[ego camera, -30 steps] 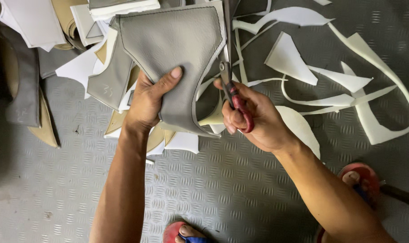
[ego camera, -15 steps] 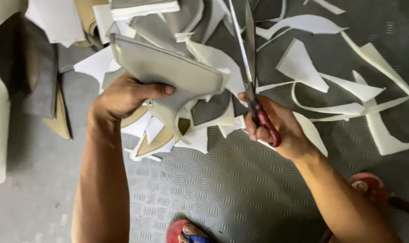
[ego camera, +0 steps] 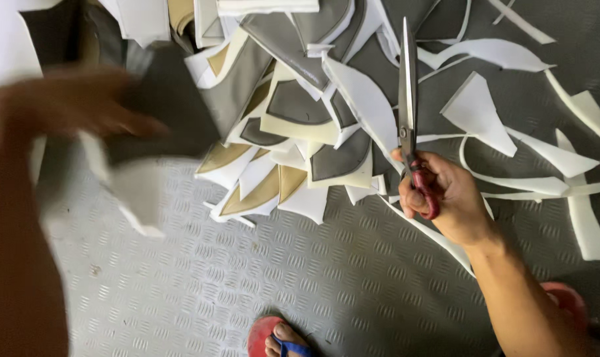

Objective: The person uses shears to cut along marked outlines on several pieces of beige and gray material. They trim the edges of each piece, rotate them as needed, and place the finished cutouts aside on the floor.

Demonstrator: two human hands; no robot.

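A grey ridged floor point(ego camera: 353, 291) carries a heap of grey and tan foam-backed offcuts point(ego camera: 293, 142), fanned between both hands. The left hand point(ego camera: 69, 106), blurred, grips a large grey cut panel point(ego camera: 161, 109) at the far left. The right hand point(ego camera: 445, 195) clasps red-handled scissors point(ego camera: 409, 125), blades closed and pointing away, apparently resting between cuts.

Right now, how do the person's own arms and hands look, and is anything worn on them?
Both forearms are bare, with no sleeves in view. The right hand shows no glove, ring, or watch. The left hand and its arm are blurred; no glove or sleeve can be made out there, but small items cannot be ruled out.
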